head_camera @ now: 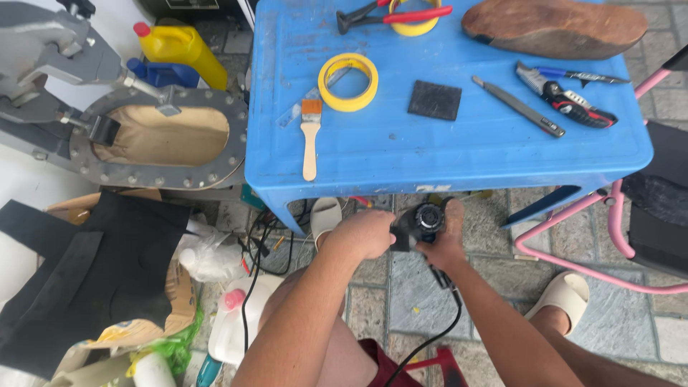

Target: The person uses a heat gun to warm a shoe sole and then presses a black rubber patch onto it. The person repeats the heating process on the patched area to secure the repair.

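From the head camera, looking down, both hands meet just below the front edge of a blue plastic counter. The left hand is clenched around one side of a black corded power tool, and the right hand grasps it from the other side, with the thumb up along the body. The tool sits between the two hands, above the stone-tiled floor, and its black cable runs down between the person's knees.

On the counter lie a yellow roll of tape, a small wooden-handled paintbrush, a black square of rough sheet, a slim grey metal blade tool, a red and black utility knife, red-handled pliers resting on a second yellow tape roll, and a brown wooden sole-shaped block.

Left of the counter stand a grey metal press with a bolted oval ring and a yellow plastic jug. A black sheet of material lies over clutter at the lower left. A pink metal chair frame stands at the right, near a cream slipper on the person's foot.
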